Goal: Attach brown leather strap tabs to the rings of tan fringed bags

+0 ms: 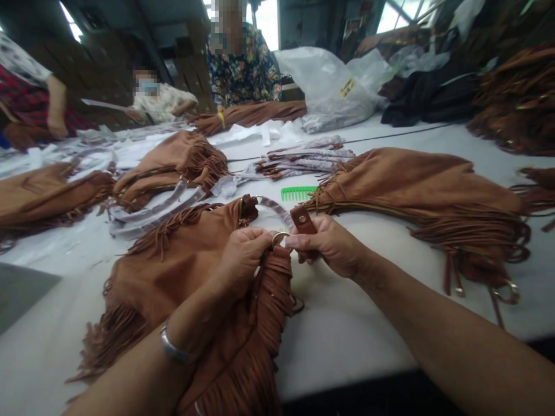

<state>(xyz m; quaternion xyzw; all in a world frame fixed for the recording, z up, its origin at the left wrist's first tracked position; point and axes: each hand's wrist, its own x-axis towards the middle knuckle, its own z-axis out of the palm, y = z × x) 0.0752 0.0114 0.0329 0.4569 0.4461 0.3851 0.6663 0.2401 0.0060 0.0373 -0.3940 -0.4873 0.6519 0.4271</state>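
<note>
A brown fringed bag (173, 266) lies on the white table in front of me, its fringe hanging along the right side. My left hand (245, 254) pinches the bag's edge beside a metal ring (280, 237). Close on the right, my right hand (327, 245) is closed on a brown leather strap end (303, 221) with a round metal stud, its thumb at the ring. A plastic-wrapped handle (275, 209) curves behind the two hands. Whether the strap passes through the ring is hard to tell.
A green comb (298, 193) lies beyond my hands. Another fringed bag (416, 185) is at the right, with more bags (173, 162) at the left. Wrapped straps (306, 159) and a clear plastic bag (329, 86) lie farther back. Several people are across the table (347, 346).
</note>
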